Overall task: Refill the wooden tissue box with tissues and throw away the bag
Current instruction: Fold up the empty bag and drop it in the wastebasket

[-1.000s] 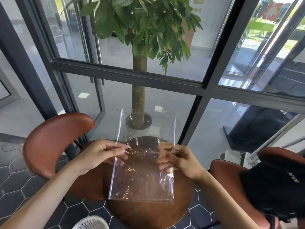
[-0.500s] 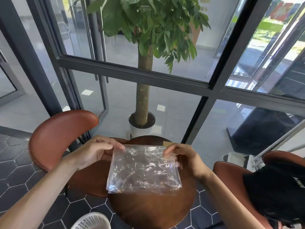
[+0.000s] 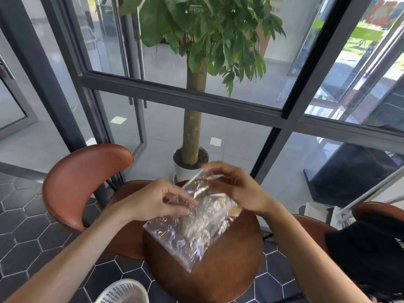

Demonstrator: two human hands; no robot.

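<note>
Both hands are holding the clear bag (image 3: 192,228) in the air over the round counter (image 3: 229,278). The left hand (image 3: 157,202) is pinching the bag's near left side with curled fingers. The right hand (image 3: 236,189) is curling round the bag's top end, close to the far edge of the counter. The bag is crinkly and tilted, with its low corner hanging over the middle of the counter. It looks empty, so the tissues are probably out already. The wooden box is not showing here.

So the step in hand looks like squashing the bag small, ready to throw away. A white basket (image 3: 124,291) is sitting on the floor, by the near left edge of the counter. Next, the hands probably need to scrunch the bag tight, carry it down to that basket and let go right above it.
</note>
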